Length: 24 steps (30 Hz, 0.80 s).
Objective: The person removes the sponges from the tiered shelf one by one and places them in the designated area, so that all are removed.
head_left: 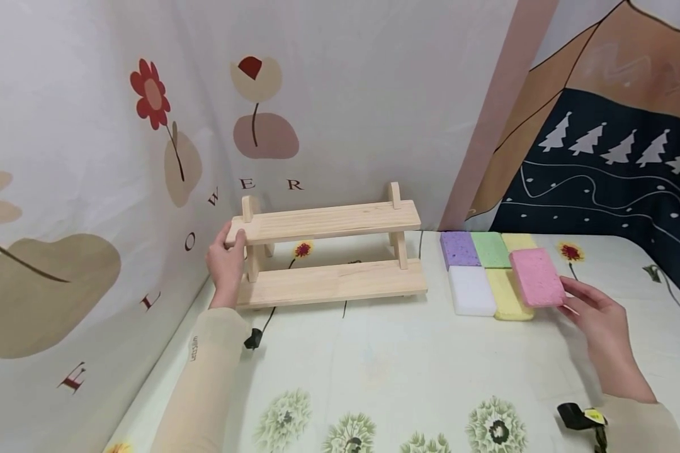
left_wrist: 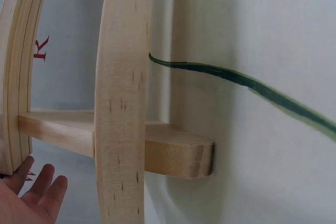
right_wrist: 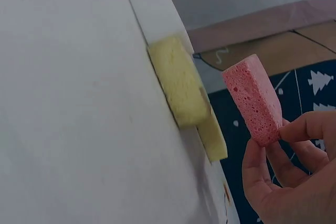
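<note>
A two-tier wooden shelf (head_left: pixel 328 221) stands against the back cloth, with two bare boards. At the left end of its upper board, my left hand (head_left: pixel 226 264) grips the corner, thumb at the front edge; in the left wrist view some fingers (left_wrist: pixel 44 187) extend beside the board. My right hand (head_left: pixel 597 321) pinches a pink sponge (head_left: pixel 537 277) by its lower right corner, raised above the other sponges. Beneath and left of it lie a purple sponge (head_left: pixel 460 249), a green sponge (head_left: pixel 492 250), a white sponge (head_left: pixel 472 290) and two yellow sponges (right_wrist: pixel 179 82), one partly hidden.
A light flowered cloth (head_left: pixel 374 371) covers the table. Printed hangings (head_left: pixel 362 94) rise behind and at the left, close to the shelf. A dark panel with white trees (head_left: pixel 612 182) borders the right back. The sponges lie right of the shelf.
</note>
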{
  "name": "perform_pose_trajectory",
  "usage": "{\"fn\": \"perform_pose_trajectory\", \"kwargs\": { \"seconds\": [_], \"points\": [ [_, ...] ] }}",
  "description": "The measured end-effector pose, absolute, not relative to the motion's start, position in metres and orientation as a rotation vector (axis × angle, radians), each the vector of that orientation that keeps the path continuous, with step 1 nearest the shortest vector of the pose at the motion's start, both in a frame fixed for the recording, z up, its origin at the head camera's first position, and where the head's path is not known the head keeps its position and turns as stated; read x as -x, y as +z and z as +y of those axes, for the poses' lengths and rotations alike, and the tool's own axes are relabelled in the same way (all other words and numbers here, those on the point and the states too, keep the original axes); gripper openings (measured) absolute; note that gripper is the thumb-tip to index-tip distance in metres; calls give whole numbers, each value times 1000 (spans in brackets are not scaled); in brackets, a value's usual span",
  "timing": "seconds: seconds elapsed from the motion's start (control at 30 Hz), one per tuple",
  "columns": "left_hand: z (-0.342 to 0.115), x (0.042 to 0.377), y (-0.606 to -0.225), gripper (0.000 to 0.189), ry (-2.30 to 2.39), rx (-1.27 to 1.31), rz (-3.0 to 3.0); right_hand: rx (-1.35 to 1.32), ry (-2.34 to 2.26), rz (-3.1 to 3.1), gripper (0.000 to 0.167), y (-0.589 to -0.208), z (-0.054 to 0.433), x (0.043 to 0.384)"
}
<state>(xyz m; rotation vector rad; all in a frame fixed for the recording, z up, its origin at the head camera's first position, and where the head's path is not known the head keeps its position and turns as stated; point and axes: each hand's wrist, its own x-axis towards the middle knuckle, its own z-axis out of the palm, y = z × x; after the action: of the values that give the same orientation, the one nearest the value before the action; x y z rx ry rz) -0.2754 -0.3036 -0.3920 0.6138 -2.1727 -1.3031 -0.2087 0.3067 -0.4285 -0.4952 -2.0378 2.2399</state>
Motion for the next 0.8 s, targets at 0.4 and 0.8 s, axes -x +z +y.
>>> {"fn": "perform_pose_trajectory", "kwargs": {
  "seconds": [0.4, 0.8],
  "points": [
    [-301, 275, -392, 55, -1306, -605, -2174, 742, 2141, -2150, 54, -440, 329, 211],
    [-302, 277, -393, 54, -1288, -587, -2177, 733, 1769, -2572, 53, -455, 344, 214]
  ]
}}
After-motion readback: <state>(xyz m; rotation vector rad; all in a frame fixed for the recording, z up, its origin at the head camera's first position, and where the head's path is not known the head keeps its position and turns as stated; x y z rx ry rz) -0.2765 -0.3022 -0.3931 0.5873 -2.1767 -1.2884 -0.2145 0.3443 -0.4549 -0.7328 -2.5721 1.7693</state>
